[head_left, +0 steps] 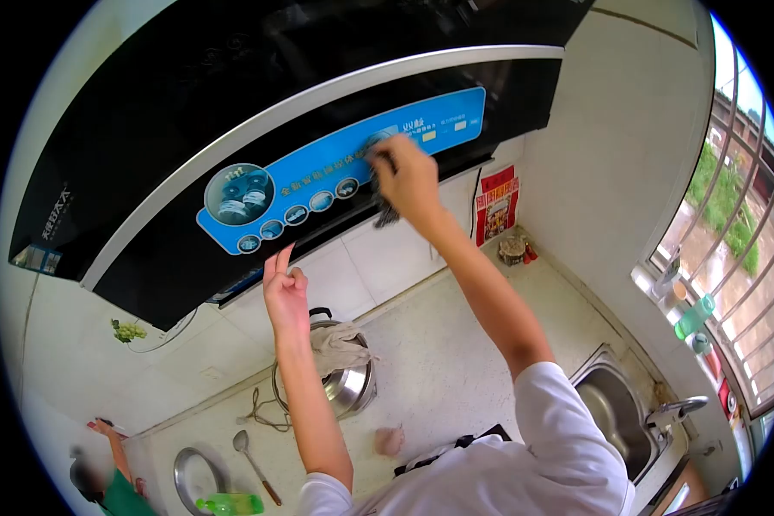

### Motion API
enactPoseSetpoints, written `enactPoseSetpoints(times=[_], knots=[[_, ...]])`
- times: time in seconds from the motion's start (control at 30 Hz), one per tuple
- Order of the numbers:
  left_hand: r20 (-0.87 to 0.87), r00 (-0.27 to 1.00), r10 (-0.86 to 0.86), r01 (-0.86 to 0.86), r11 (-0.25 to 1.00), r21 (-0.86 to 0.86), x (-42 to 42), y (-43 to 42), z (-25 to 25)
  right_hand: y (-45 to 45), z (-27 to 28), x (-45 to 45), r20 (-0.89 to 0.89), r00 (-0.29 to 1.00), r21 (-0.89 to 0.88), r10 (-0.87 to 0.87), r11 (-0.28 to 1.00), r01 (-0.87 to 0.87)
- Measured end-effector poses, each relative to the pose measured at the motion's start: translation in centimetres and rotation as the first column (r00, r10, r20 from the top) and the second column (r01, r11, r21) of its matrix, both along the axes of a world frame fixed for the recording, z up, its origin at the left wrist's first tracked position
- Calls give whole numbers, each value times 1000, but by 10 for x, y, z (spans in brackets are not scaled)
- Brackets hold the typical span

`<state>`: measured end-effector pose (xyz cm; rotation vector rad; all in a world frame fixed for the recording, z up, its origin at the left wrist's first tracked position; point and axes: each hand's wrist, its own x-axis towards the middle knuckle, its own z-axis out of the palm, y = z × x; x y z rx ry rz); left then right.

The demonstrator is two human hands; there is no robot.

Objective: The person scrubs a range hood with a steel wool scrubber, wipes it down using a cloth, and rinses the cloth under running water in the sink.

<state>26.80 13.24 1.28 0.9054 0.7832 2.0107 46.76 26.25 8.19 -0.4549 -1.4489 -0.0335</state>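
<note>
A black range hood fills the upper view, with a blue sticker of pictures and writing along its front. My right hand is closed around a dark grey cloth and presses it against the sticker, right of its middle. Part of the cloth hangs below my fingers. At the hood's lower edge is my left hand, with two fingers stretched up against the edge and nothing visible in it.
Below, a metal pot with a pale rag on it stands on the counter. A ladle, a metal basin and a green bottle are lower left. A sink is at right. Another person is at far left.
</note>
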Motion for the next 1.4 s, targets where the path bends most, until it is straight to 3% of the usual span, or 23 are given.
enactPoseSetpoints(times=[0.1,0.2,0.23,0.3,0.37,0.47,0.5,0.6,0.63,0.7,0.73,0.77,0.83,0.9,1.03,1.13,1.2,1.4], knots=[[-25,999,-32,32,999,-2,-1,-6,1,20,9,15,-328,944,-119,-36,993,-4],[-34,999,-29,29,1000,-7,-1,-5,3,2,-4,-17,-106,993,75,44,997,-36],[-31,999,-23,23,1000,-11,-1,-4,2,-6,-5,-19,-13,999,62,38,997,-37],[-25,999,-30,30,1000,2,-2,-3,0,10,1,-8,-89,996,55,21,998,-17],[-25,999,-23,23,1000,-5,0,-5,0,18,10,0,-295,955,-57,-15,998,-2],[-10,1000,-19,18,1000,-5,-4,0,-1,-9,-11,-35,31,997,115,69,991,-72],[-14,1000,-17,17,1000,-7,-4,-1,0,-14,-12,-35,90,995,65,51,996,-57],[-3,1000,-28,28,1000,8,0,-1,4,2,9,-18,-233,971,-12,49,999,-53],[-4,1000,-20,20,1000,2,2,-3,4,-1,8,-23,-221,973,-11,58,998,-62],[-3,1000,2,-2,1000,-18,0,-7,2,-18,-1,-37,44,994,71,104,992,-106],[-7,1000,-8,8,1000,-6,-1,-5,2,-26,-1,-39,150,988,16,43,999,-46],[-12,1000,-18,18,1000,5,-1,-3,1,-25,9,-36,160,986,15,54,998,-57],[-5,1000,3,-3,1000,-6,-1,-1,1,-13,38,-24,-6,996,112,86,990,-85],[-10,1000,-11,11,1000,14,0,-2,0,-13,40,-22,-28,997,76,73,995,-71],[0,1000,-16,16,1000,24,2,-3,2,-13,-22,-33,173,981,38,84,995,-92],[22,1000,13,-13,1000,2,0,2,0,-14,-5,-32,165,982,7,92,995,-95],[15,1000,5,-5,1000,0,-1,1,-1,-13,20,-31,34,996,68,81,994,-83],[-6,1000,-14,14,1000,17,-3,2,0,-12,-38,-34,176,977,-28,124,992,-121]])
